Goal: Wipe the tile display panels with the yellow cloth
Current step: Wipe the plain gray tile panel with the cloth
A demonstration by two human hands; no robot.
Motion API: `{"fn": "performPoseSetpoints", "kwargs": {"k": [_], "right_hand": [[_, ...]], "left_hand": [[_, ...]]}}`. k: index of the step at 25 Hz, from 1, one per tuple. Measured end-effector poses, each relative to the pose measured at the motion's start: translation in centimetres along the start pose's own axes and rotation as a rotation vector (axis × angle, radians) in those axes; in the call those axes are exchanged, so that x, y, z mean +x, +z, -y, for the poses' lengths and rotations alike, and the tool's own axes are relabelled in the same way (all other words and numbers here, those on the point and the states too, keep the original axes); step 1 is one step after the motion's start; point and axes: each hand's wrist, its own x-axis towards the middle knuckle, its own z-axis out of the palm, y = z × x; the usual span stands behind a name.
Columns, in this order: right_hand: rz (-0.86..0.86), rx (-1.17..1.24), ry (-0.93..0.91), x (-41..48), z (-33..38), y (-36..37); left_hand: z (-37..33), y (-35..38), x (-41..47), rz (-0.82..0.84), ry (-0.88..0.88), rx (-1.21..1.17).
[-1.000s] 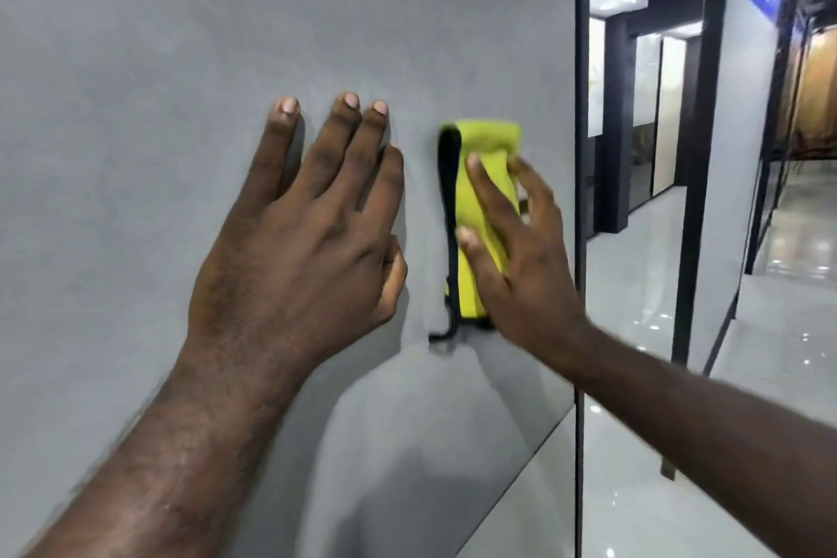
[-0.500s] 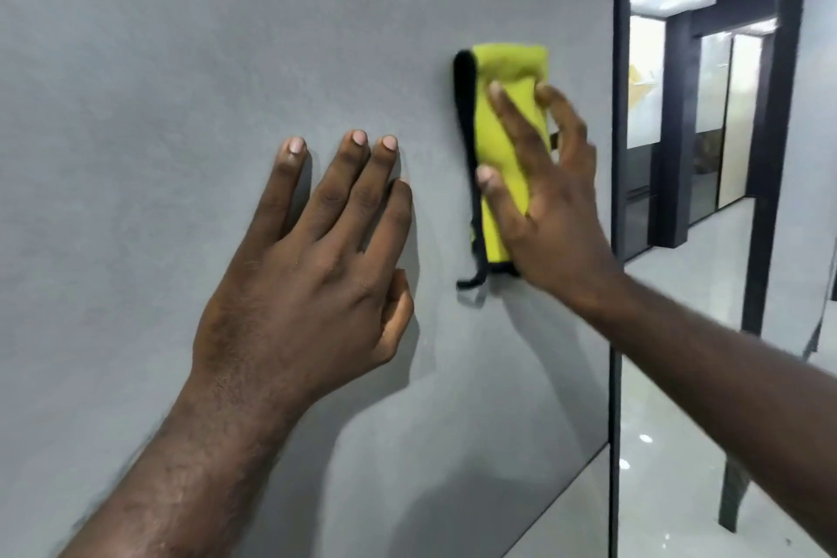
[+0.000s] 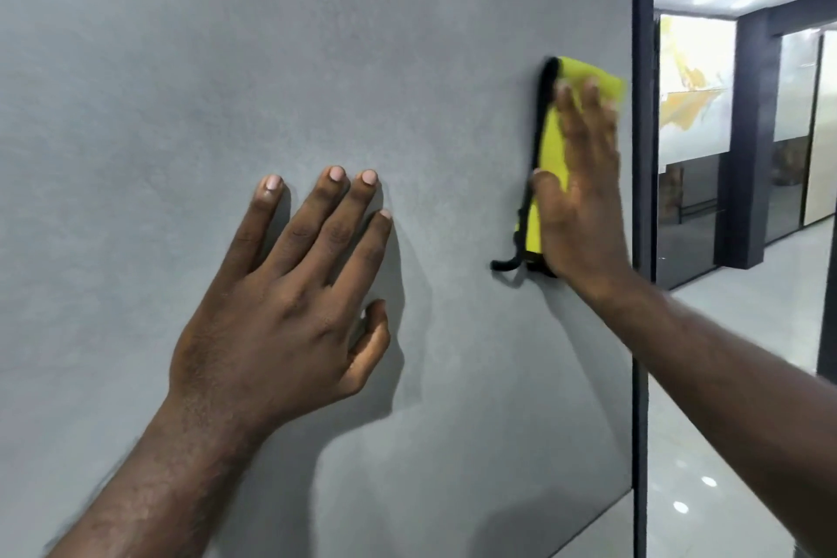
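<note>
A large grey tile display panel (image 3: 181, 59) fills most of the view. My right hand (image 3: 582, 195) presses a folded yellow cloth (image 3: 550, 140) with a black edge flat against the panel, close to its right edge; the fingers are straight and blurred. A black loop of the cloth hangs out below the palm. My left hand (image 3: 290, 308) rests flat on the panel lower and to the left, fingers spread, touching nothing else.
A dark metal frame (image 3: 642, 150) runs down the panel's right edge. Beyond it lies a showroom aisle with a glossy light floor (image 3: 747, 376), dark pillars and further display panels (image 3: 695, 82). A seam crosses the panel's lower right corner.
My right hand has slid the cloth to the right toward the panel's frame edge. The view has shifted left and up. My left hand stays flat on the panel.
</note>
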Motion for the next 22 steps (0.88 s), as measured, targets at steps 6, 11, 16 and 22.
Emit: {"fn": "performPoseSetpoints", "kwargs": {"k": [6, 11, 16, 22], "right_hand": [[0.289, -0.064, -0.282, -7.2, 3.5, 0.4], [0.024, -0.018, -0.091, 1.9, 1.5, 0.2], [0.238, -0.113, -0.234, -6.2, 4.8, 0.9], [0.009, -0.043, -0.082, 0.6, 6.5, 1.7]], "left_hand": [[-0.1, -0.1, 0.0, 0.006, -0.001, 0.012], [-0.4, -0.6, 0.3, 0.029, -0.019, 0.03], [0.7, -1.2, 0.1, 0.084, 0.012, -0.035], [5.5, -3.8, -2.4, 0.125, 0.051, -0.023]]}}
